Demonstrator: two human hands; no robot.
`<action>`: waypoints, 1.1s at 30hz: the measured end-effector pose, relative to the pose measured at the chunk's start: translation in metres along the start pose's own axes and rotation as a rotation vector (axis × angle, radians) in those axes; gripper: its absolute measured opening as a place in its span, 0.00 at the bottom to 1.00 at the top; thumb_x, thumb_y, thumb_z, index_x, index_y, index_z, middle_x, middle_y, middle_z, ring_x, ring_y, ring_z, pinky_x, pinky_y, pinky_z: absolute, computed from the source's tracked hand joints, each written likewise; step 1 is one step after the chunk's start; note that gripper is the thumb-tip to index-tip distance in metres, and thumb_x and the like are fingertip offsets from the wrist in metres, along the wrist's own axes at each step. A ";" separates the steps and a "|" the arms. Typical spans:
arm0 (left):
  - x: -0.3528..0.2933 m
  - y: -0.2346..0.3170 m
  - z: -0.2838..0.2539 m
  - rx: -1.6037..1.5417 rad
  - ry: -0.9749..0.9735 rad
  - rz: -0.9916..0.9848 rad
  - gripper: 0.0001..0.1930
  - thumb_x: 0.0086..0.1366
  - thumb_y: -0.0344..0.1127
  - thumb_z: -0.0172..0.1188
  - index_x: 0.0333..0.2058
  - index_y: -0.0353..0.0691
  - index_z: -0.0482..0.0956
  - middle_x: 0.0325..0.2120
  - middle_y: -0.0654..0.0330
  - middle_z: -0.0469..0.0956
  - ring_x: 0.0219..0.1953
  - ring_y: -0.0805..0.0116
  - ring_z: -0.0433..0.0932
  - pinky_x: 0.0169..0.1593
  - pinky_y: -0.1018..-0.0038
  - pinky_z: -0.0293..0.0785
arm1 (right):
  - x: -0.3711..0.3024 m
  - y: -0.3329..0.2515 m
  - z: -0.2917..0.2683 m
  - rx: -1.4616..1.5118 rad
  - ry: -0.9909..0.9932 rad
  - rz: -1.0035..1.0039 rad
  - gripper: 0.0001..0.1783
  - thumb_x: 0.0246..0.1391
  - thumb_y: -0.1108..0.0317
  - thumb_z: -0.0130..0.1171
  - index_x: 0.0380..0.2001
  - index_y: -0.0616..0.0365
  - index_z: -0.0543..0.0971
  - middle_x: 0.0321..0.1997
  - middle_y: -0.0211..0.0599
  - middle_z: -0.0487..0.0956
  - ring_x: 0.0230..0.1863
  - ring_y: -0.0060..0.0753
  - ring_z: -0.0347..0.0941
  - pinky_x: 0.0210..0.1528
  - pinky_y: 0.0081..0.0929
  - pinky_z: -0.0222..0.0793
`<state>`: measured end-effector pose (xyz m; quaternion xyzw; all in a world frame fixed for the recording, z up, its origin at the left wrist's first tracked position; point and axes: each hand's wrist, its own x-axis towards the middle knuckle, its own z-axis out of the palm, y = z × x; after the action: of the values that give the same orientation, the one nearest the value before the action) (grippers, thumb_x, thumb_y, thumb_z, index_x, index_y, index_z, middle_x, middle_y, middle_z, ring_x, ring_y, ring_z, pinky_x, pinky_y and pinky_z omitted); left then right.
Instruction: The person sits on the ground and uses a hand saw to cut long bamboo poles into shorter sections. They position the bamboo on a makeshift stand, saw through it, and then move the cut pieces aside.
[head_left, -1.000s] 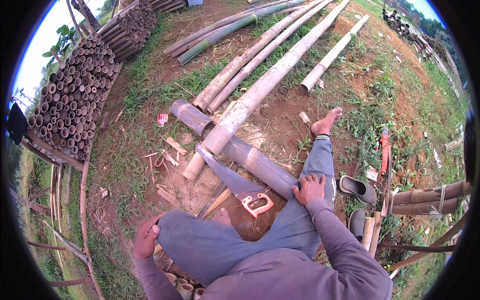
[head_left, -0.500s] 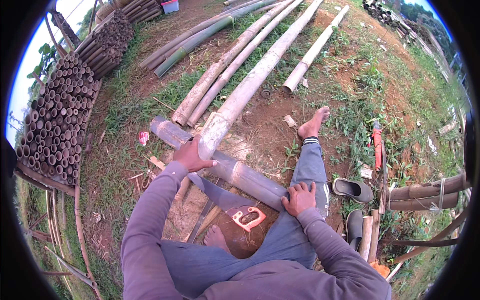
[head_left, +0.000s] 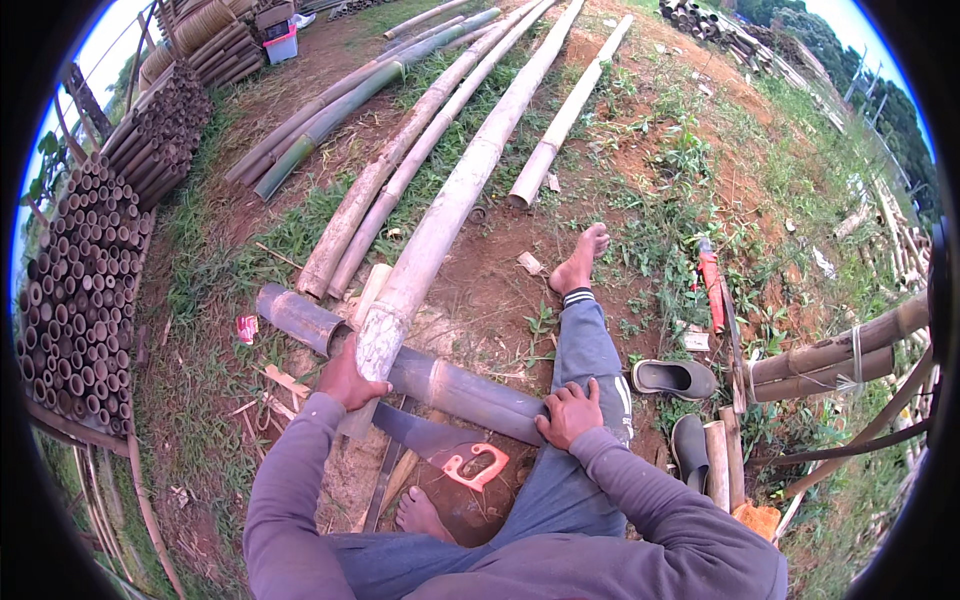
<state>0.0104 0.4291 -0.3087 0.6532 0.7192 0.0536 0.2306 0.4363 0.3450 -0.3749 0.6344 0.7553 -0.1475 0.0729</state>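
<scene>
A long pale bamboo pole [head_left: 455,195] runs away from me, its near end lying across a thick, dark bamboo length [head_left: 480,396]. My left hand [head_left: 350,378] is closed around the pole's near end, thumb pointing right. On the right, my right hand [head_left: 572,412] lies with its fingers loosely spread over the near end of the dark bamboo, beside my knee. A handsaw [head_left: 425,436] with an orange handle [head_left: 477,465] rests between my legs, below the dark bamboo, touched by neither hand. The saw's tip is near my left hand.
More bamboo poles [head_left: 390,180] lie on the grass ahead. Stacked bamboo [head_left: 80,290] stands at the left. Right of my leg are two dark clogs [head_left: 675,379], a red-wrapped tool [head_left: 712,290] and lashed bamboo rails [head_left: 825,368]. Sawdust [head_left: 345,480] covers the ground by the saw.
The view has shifted, so everything sits lower and further left. The pale pole appears to have slid slightly toward me with my left hand on it. My right hand stays put.
</scene>
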 end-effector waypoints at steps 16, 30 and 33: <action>-0.530 -0.229 -0.010 0.370 0.230 -0.587 0.63 0.41 0.41 0.82 0.76 0.42 0.56 0.61 0.44 0.76 0.61 0.43 0.77 0.68 0.49 0.70 | 0.197 -0.283 -0.079 2.418 -0.228 -0.075 0.59 0.58 0.30 0.68 0.77 0.61 0.59 0.72 0.53 0.71 0.71 0.55 0.70 0.76 0.56 0.62; -0.406 -0.187 -0.065 0.105 0.135 -0.492 0.52 0.40 0.42 0.80 0.67 0.43 0.66 0.51 0.52 0.82 0.54 0.45 0.82 0.63 0.48 0.69 | -0.044 -0.439 0.035 1.258 -1.539 -0.443 0.49 0.59 0.42 0.72 0.76 0.51 0.65 0.75 0.45 0.71 0.75 0.48 0.67 0.76 0.52 0.60; -0.459 -0.218 -0.052 0.297 0.165 -0.570 0.52 0.40 0.41 0.80 0.67 0.44 0.66 0.54 0.53 0.81 0.56 0.48 0.81 0.62 0.48 0.67 | -0.010 -0.397 0.051 0.742 -1.253 -0.993 0.47 0.62 0.39 0.68 0.75 0.56 0.68 0.75 0.50 0.71 0.77 0.48 0.65 0.77 0.44 0.60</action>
<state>-0.1914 -0.0323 -0.2254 0.4459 0.8891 -0.0658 0.0797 0.0454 0.2589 -0.3687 0.0182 0.6682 -0.7189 0.1907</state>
